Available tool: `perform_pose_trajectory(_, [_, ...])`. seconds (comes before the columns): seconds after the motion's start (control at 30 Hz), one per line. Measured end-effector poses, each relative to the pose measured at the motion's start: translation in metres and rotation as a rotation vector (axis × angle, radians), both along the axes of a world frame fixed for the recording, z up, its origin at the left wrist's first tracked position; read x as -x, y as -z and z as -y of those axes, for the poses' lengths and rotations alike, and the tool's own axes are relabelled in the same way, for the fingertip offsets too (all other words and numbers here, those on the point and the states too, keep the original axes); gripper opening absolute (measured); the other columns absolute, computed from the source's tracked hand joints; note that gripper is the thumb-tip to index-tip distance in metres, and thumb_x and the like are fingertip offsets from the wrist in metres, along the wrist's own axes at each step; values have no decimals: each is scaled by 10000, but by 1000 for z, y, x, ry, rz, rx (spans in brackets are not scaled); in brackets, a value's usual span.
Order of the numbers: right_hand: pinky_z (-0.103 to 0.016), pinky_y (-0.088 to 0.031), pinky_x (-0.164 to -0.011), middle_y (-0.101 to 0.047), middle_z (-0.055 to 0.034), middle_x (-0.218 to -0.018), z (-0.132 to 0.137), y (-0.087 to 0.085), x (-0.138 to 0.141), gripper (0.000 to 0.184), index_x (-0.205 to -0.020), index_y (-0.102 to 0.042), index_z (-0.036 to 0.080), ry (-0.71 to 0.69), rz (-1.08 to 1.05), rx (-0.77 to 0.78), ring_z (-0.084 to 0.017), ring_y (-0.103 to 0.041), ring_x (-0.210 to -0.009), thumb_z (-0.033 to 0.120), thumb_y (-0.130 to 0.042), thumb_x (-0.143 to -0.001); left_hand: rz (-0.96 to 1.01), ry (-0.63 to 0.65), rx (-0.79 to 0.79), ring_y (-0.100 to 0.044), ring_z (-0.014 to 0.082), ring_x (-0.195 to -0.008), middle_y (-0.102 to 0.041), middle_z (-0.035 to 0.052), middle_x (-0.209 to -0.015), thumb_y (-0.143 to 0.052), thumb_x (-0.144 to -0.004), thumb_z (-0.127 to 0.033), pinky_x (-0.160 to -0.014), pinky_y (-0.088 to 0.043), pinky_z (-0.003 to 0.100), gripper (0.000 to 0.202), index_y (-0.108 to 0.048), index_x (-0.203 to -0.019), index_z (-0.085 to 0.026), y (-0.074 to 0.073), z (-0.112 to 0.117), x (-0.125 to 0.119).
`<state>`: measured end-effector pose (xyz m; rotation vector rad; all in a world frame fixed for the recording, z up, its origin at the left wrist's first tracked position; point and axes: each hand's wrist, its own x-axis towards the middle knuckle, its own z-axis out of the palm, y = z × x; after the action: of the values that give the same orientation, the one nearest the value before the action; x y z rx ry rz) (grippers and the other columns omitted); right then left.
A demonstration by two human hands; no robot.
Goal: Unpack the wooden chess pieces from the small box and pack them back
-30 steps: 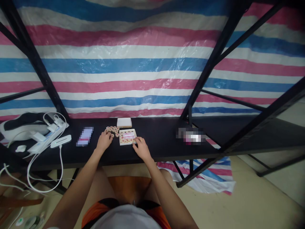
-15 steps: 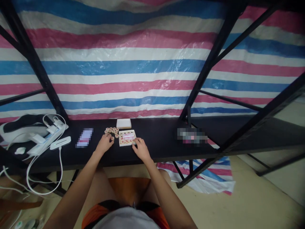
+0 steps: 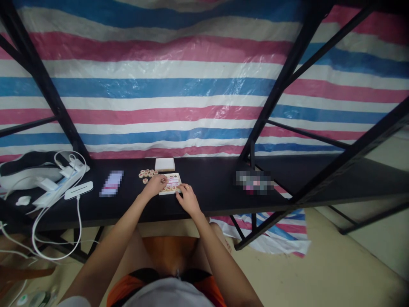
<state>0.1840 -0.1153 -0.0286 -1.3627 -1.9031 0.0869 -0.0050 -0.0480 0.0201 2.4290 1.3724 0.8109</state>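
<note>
A shallow white box holding round xiangqi pieces sits on the black tabletop in front of me. My left hand is over its left side, fingertips pinched together on a xiangqi piece that they mostly hide. At the box's right front corner, my right hand grips the edge between thumb and fingers. Several loose xiangqi pieces lie in a cluster left of the box, one of them a little nearer to me. Behind the box lies a white lid.
Left of the pieces is a blurred phone. Farther left, a power strip with white cables and a white device take up the table's end. A blurred object lies to the right, beside black frame posts.
My left hand has moved right, from the loose pieces to above the box's left side. The loose cluster has fewer pieces. My right hand stays at the box's corner.
</note>
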Motion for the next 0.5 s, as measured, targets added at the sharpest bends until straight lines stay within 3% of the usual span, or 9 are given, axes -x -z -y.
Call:
perform_pose_trajectory(0.13, [-346, -444, -935, -571, -89, -1099, 0, -1, 0, 239, -1067, -617, 195, -5, 8, 1, -217, -492, -1045, 234, -485, -872, -220, -3, 52, -608, 192, -765, -664, 60, -759, -486, -797, -203, -731, -436, 282, 189, -654, -714, -174, -8, 1, -18])
perform_pose_trajectory(0.3, [-355, -444, -936, -574, -85, -1087, 0, -1, 0, 237, -1066, -618, 208, -12, -8, -6, -217, -499, -1039, 233, -484, -872, -175, 32, -8, -601, 216, -868, -671, 79, -837, -451, -854, -285, -829, -436, 313, 259, -671, -765, -181, -12, 3, 2])
perform_pose_trajectory(0.4, [-357, -443, -939, -574, -85, -1085, 0, -1, 0, 234, -1059, -621, 207, -15, -19, -8, -219, -503, -1035, 224, -483, -870, -136, -144, -101, -560, 245, -1022, -641, 108, -1037, -427, -873, -286, -919, -413, 358, 262, -665, -900, -181, -6, -1, 27])
perform_pose_trajectory(0.5, [-353, -446, -937, -573, -88, -1090, 0, -1, 0, 239, -1063, -620, 200, -9, -15, -6, -220, -501, -1037, 224, -481, -870, -212, -313, -39, -563, 264, -1016, -605, 124, -1100, -504, -820, -250, -914, -426, 377, 212, -662, -943, -179, 6, -4, 51])
